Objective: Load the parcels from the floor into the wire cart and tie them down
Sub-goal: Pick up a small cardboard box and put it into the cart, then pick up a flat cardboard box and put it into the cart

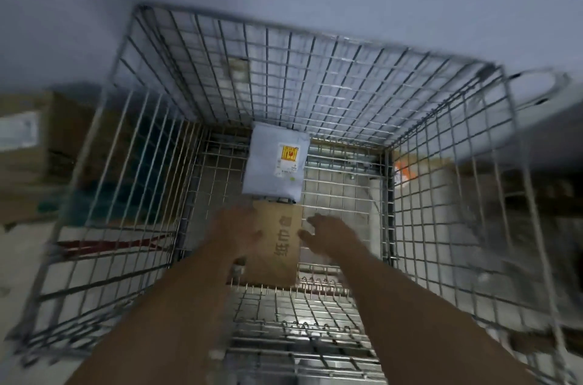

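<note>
Brown cardboard box [277,247] is flanked by left hand [237,231] — grip blurred, untellable — and right hand [329,234], fingers spread; released unevenly, it could be tipped inside grey wire cart [315,75].

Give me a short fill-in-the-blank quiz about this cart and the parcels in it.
1. The white parcel lies ___ the wire cart.
2. Its sticker is mostly ___.
3. The left hand and right hand are on either side of a brown ___ box.

Missing words: inside; yellow; cardboard.
</note>
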